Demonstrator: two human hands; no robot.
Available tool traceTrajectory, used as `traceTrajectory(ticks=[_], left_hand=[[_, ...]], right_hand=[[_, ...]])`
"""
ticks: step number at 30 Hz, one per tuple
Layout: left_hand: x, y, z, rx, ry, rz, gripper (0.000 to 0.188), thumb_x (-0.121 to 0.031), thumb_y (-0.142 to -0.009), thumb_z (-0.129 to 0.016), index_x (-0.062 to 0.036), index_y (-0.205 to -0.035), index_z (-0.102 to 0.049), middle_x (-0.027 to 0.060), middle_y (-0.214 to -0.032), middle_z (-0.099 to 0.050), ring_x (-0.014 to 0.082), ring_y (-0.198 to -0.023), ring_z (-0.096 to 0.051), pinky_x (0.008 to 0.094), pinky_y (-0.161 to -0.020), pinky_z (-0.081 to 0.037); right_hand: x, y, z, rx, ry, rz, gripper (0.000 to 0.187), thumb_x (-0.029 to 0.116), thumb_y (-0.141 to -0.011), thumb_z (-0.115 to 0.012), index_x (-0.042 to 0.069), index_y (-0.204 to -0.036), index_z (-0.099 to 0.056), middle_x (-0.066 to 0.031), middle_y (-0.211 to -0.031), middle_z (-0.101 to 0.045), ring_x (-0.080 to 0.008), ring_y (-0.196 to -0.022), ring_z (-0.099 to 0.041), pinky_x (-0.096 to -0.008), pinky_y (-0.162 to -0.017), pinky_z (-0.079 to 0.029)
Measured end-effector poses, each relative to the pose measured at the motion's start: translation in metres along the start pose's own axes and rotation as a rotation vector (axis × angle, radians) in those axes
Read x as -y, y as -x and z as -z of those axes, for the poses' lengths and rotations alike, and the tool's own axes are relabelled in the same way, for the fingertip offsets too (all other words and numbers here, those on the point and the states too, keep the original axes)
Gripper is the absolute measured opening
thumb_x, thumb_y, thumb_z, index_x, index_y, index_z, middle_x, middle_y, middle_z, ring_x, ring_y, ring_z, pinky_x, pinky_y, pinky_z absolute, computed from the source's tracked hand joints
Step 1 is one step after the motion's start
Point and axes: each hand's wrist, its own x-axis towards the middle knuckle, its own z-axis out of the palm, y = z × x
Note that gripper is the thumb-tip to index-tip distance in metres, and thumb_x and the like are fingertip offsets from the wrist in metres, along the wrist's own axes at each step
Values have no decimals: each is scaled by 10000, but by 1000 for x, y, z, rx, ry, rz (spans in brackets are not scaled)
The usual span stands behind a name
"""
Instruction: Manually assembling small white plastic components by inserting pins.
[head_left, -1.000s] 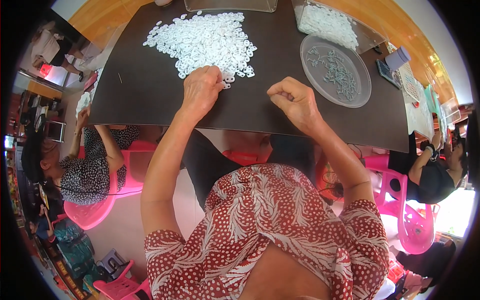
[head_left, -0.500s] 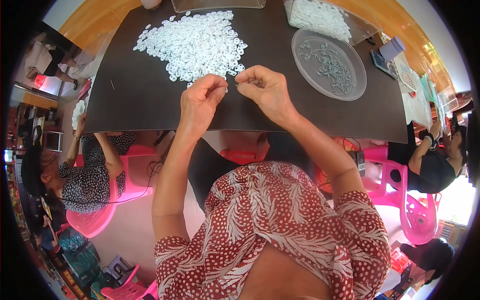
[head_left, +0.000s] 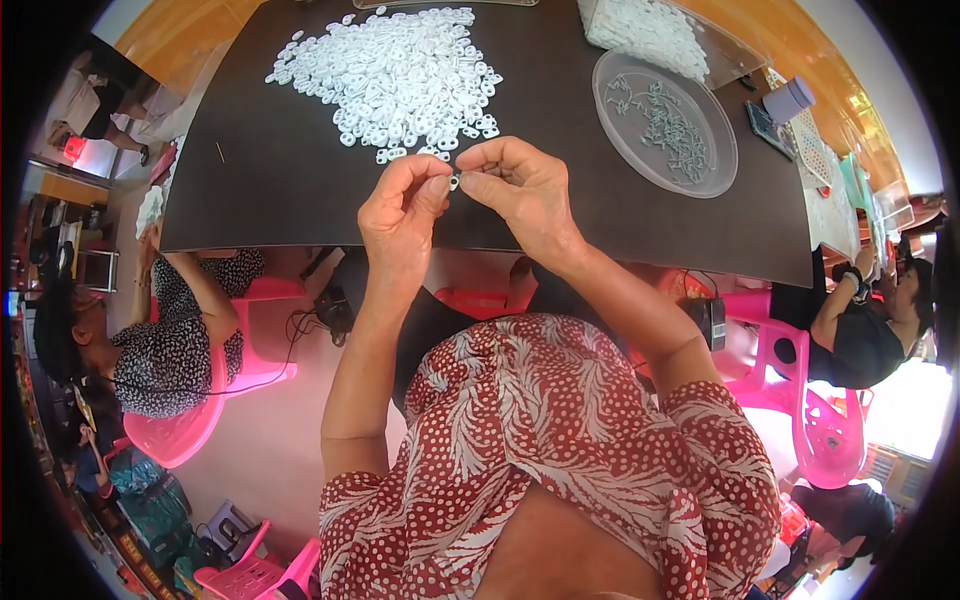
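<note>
Between thumb and forefinger my left hand [head_left: 402, 205] pinches a small white plastic piece [head_left: 454, 183]; its rounded end shows between my hands. My right hand [head_left: 522, 196] is closed in a pinch right beside that piece, its fingertips almost meeting those of the left. Whatever the right fingers hold is too small to make out. Just beyond both hands lies a wide heap of white oval plastic pieces with holes [head_left: 400, 80]. To the right, a round clear shallow tray [head_left: 718, 178] holds many small grey screws [head_left: 672, 135].
A clear box [head_left: 728, 68] of white pieces stands at the back right, near a phone [head_left: 768, 130] and a lilac cup [head_left: 788, 97]. A thin stick [head_left: 221, 152] lies on the dark table [head_left: 290, 200]. Other people sit on pink chairs [head_left: 185, 425] at both sides.
My hands have come closer together, and the white piece now shows between the fingertips. The view has shifted slightly.
</note>
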Motion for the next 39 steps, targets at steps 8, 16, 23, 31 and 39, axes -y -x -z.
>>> traceTrajectory(ticks=[8, 16, 23, 31, 39], left_hand=[[12, 13, 3, -25, -393, -224, 163, -7, -841, -627, 20, -1002, -614, 20, -821, -596, 64, -686, -530, 192, -622, -460], [-9, 17, 2, -85, 104, 214, 113, -63, -862, -604, 35, -918, -614, 92, -756, -642, 114, -601, -586, 226, -536, -476], [-11, 20, 7, -51, 215, 280, 108, -58, -863, -598, 36, -915, -606, 89, -746, -631, 104, -594, -570, 214, -532, -468], [-13, 23, 7, -79, 195, 279, 108, -69, -863, -601, 37, -883, -605, 91, -726, -627, 120, -569, -565, 236, -511, -454], [-13, 25, 9, -87, 191, 286, 100, -66, -863, -598, 33, -875, -608, 84, -715, -625, 113, -565, -562, 233, -509, -451]], right_hand=[[0, 3, -3, 3, -54, -46, 122, -10, -795, -609, -35, -915, -609, -42, -841, -626, -74, -756, -576, -217, -680, -475], [2, 0, 4, 48, 6, -15, 137, -3, -782, -631, -36, -913, -608, -42, -835, -622, -73, -746, -570, -218, -681, -474], [6, 2, 6, 191, 159, -17, 150, 15, -788, -641, -32, -926, -606, -25, -812, -616, -42, -704, -542, -200, -643, -462], [11, 4, 0, 232, 212, -2, 128, 0, -796, -626, -31, -916, -596, -14, -760, -610, -32, -673, -542, -193, -616, -458], [8, 4, -1, 245, 214, -1, 130, 20, -793, -630, -30, -908, -595, -12, -755, -606, -33, -673, -538, -195, -609, -453]])
